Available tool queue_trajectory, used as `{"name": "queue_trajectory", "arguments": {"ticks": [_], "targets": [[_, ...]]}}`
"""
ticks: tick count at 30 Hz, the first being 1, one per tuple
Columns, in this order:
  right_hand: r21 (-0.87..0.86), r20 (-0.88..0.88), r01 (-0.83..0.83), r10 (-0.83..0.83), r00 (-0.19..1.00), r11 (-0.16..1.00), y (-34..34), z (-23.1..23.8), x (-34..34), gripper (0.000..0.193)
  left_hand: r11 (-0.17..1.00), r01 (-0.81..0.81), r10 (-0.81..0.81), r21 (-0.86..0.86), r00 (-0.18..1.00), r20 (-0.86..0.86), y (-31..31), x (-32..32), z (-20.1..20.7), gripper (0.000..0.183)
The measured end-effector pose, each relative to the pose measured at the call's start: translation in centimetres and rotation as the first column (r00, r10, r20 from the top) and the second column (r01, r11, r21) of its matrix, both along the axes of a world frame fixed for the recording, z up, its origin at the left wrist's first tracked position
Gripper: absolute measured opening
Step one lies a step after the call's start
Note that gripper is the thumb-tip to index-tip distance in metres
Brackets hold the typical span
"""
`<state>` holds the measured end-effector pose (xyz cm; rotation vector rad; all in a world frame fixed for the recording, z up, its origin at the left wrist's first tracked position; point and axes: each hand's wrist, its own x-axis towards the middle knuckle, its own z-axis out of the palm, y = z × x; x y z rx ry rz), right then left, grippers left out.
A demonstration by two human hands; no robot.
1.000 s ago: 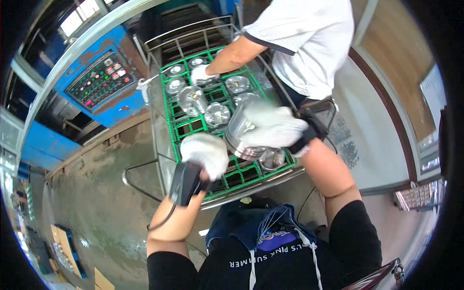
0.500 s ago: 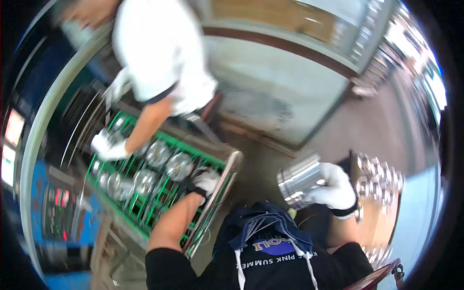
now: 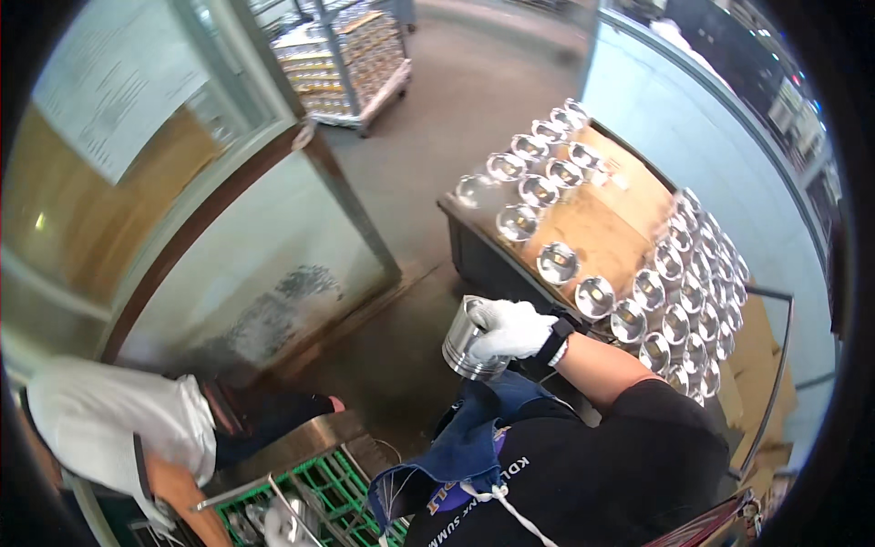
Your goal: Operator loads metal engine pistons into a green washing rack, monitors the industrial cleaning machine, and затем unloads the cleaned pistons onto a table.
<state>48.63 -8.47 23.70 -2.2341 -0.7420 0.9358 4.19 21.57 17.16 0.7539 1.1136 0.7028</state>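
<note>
In front of my body my right hand (image 3: pixel 515 331), in a white glove with a black strap at the wrist, is closed around a shiny metal piston (image 3: pixel 463 343). Ring grooves run around the piston's lower end. My left hand is out of view. At the lower edge, metal parts lie in a green wire rack (image 3: pixel 342 488), and a white-gloved hand (image 3: pixel 278 524) shows there; whose it is, I cannot tell.
A table with a brown board top (image 3: pixel 583 223) carries many similar pistons (image 3: pixel 674 264). A co-worker (image 3: pixel 118 428) bends over at lower left, beside a white panel (image 3: pixel 264 283). Farther off stands a loaded trolley (image 3: pixel 342 73). A metal handle (image 3: pixel 775 365) rises at right.
My view has swung to the right, toward the table of pistons. The rack and co-worker have shifted to the lower left. My right hand still holds the piston; my left has left the picture.
</note>
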Motion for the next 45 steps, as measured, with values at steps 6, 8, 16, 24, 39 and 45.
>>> {"name": "queue_trajectory", "arguments": {"ticks": [6,8,16,24,39,45], "targets": [[0.111,-0.166,0.533,-0.513,0.842,0.839,-6.6,-4.1,8.0,0.035,0.963,0.107,-0.039,0.248,0.964,-0.262,-4.4,8.1,8.9,0.040],[0.191,-0.136,0.668,-0.655,0.743,0.719,-8.9,-4.0,10.7,0.034,0.948,0.150,-0.062,0.282,0.952,-0.298,-5.2,11.2,10.3,0.038],[0.200,0.457,0.630,-0.640,0.618,0.750,-16.7,-11.8,22.8,0.033,0.893,0.331,-0.226,0.306,0.916,-0.330,-8.8,22.8,11.9,0.034],[-0.184,0.325,0.531,-0.459,0.827,0.827,-17.7,-21.1,24.6,0.043,0.796,0.548,-0.466,0.255,0.825,-0.319,-13.6,35.2,10.9,0.034],[-0.171,0.438,0.658,-0.542,0.718,0.733,-15.5,-22.5,23.5,0.038,0.116,0.993,-0.913,0.023,0.116,-0.392,-25.6,61.2,6.8,0.038],[-0.112,0.371,0.700,-0.624,0.688,0.706,-15.2,-26.4,23.5,0.039,-0.626,0.691,-0.580,0.362,-0.102,-0.808,-34.2,73.5,1.7,0.036]]}}
